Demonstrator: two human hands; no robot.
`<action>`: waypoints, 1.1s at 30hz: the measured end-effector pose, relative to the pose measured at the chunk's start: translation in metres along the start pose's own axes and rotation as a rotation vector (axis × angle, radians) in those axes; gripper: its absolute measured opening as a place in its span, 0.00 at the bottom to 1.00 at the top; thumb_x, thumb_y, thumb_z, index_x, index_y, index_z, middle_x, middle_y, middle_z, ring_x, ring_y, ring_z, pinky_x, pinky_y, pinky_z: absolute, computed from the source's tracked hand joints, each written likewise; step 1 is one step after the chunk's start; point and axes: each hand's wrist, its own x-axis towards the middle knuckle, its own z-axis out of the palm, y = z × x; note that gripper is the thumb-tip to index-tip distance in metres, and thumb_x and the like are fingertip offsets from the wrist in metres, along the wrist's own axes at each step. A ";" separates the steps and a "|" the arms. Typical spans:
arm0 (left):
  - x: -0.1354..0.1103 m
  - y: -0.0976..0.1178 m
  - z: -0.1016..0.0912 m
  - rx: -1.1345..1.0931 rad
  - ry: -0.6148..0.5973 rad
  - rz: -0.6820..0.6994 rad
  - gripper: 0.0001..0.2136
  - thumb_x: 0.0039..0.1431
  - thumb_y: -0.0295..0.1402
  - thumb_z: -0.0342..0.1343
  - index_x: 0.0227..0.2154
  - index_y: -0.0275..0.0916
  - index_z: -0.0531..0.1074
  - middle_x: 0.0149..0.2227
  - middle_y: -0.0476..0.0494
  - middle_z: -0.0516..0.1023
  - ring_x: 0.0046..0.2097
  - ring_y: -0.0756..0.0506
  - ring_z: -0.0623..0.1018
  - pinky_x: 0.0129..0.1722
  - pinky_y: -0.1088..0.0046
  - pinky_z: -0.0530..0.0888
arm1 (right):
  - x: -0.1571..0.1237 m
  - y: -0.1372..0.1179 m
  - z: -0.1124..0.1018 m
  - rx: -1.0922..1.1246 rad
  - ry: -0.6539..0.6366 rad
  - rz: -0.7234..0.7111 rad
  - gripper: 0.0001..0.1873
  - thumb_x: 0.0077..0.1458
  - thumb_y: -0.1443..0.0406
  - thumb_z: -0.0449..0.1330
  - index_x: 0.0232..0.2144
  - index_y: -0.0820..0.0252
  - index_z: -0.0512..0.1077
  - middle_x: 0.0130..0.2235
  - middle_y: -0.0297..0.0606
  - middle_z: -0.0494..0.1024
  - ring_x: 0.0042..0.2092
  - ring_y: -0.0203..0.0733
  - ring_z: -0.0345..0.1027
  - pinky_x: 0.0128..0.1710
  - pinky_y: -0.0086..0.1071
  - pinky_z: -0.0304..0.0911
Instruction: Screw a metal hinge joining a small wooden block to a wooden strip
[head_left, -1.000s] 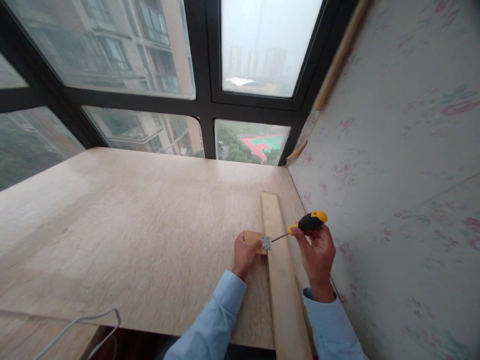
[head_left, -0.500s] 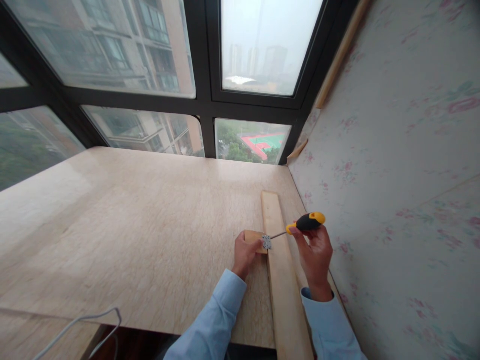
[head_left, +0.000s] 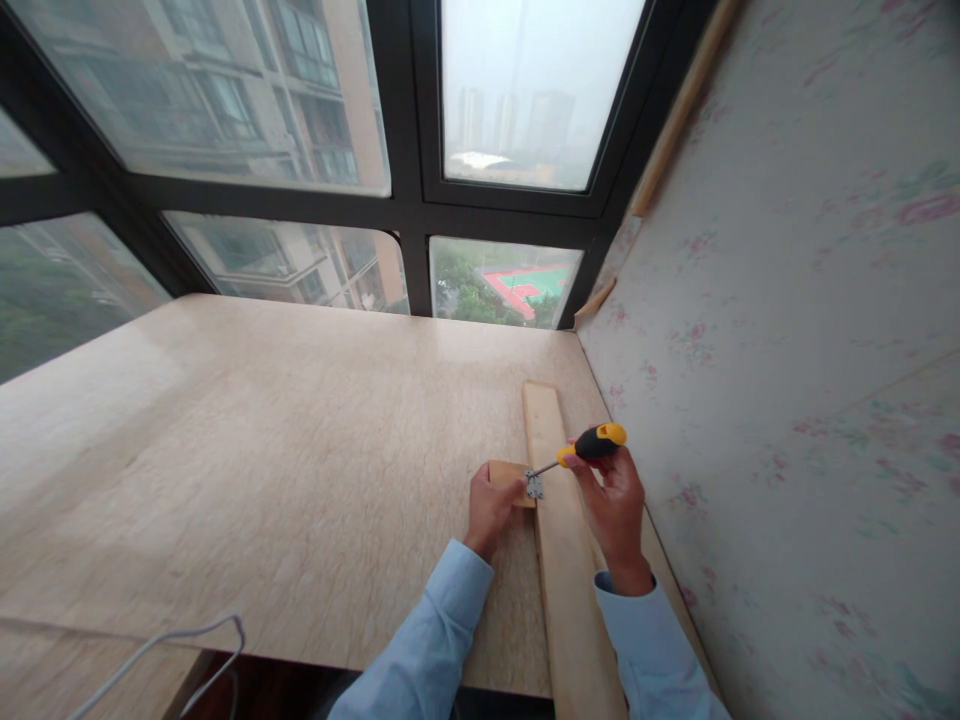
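Observation:
My left hand point(head_left: 489, 511) grips a small wooden block point(head_left: 503, 471), pressing it against the left side of a long pale wooden plank point(head_left: 564, 570) that lies along the table's right edge. A small metal bracket point(head_left: 535, 487) sits where block and plank meet. My right hand point(head_left: 611, 500) is closed on a black and yellow screwdriver point(head_left: 592, 443), whose thin shaft points left with its tip at the bracket.
The beige marble-patterned table point(head_left: 262, 470) stretches to the left. A floral-papered wall point(head_left: 787, 380) stands close on the right. Dark-framed windows point(head_left: 405, 210) run along the far edge. A white cable point(head_left: 161, 650) hangs at the front left corner.
My right hand and the screwdriver have shifted left and slightly up, bringing the handle nearer the plank. My left hand stays on the block.

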 end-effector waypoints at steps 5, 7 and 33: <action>0.001 -0.002 -0.001 -0.011 -0.003 0.009 0.12 0.39 0.26 0.65 0.30 0.34 0.71 0.28 0.45 0.78 0.28 0.47 0.77 0.24 0.76 0.74 | 0.000 0.000 0.000 0.035 0.022 0.034 0.21 0.47 0.54 0.68 0.40 0.59 0.70 0.39 0.41 0.80 0.39 0.46 0.76 0.44 0.43 0.71; 0.001 -0.003 -0.001 -0.014 -0.007 0.013 0.12 0.39 0.26 0.65 0.30 0.34 0.71 0.29 0.44 0.78 0.28 0.47 0.78 0.25 0.76 0.74 | 0.000 0.000 0.000 0.063 0.035 0.039 0.22 0.47 0.55 0.68 0.41 0.59 0.70 0.40 0.42 0.80 0.40 0.46 0.76 0.45 0.44 0.70; 0.000 0.000 -0.001 -0.008 -0.010 0.014 0.12 0.39 0.26 0.65 0.30 0.33 0.71 0.28 0.45 0.78 0.27 0.48 0.76 0.23 0.77 0.72 | 0.013 -0.017 -0.009 0.135 -0.354 0.070 0.31 0.54 0.55 0.63 0.58 0.54 0.61 0.50 0.45 0.78 0.51 0.48 0.73 0.52 0.48 0.68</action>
